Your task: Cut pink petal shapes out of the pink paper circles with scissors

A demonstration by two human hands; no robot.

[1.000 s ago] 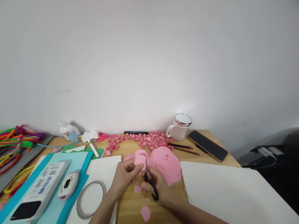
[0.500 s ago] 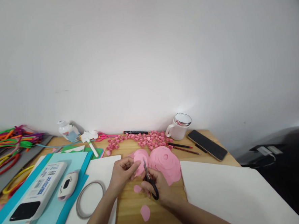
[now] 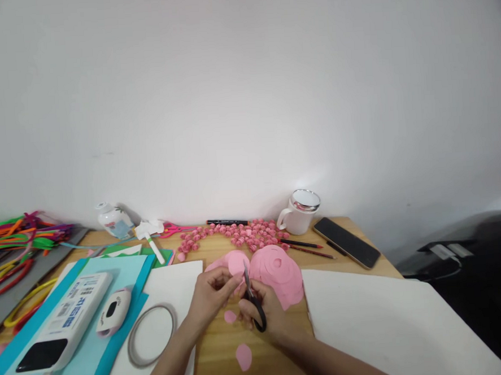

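My left hand (image 3: 214,291) pinches a round piece of pink paper (image 3: 238,262) between thumb and fingers. In my right hand (image 3: 264,311) is a pair of scissors (image 3: 258,314) with black handles, its blades pointing up beside the paper's right edge. A pile of pink paper circles (image 3: 277,273) lies just beyond my right hand. Below my hands, a small pink scrap (image 3: 230,316) and a larger pink paper scrap (image 3: 244,357) rest on the wooden table (image 3: 219,365). Many rolled pink paper roses (image 3: 253,232) are spread behind the pile.
White sheets (image 3: 369,321) cover the right side. A mug (image 3: 300,211), a phone (image 3: 347,242) and pencils (image 3: 302,243) stand or lie at the back right. On the left are a tape roll (image 3: 132,342), a white power strip (image 3: 67,317), a bottle (image 3: 114,219) and pipe cleaners (image 3: 20,238).
The paper in my left hand has turned and shifted slightly. My left hand has moved a little right and down, and the scissors now point more upright.
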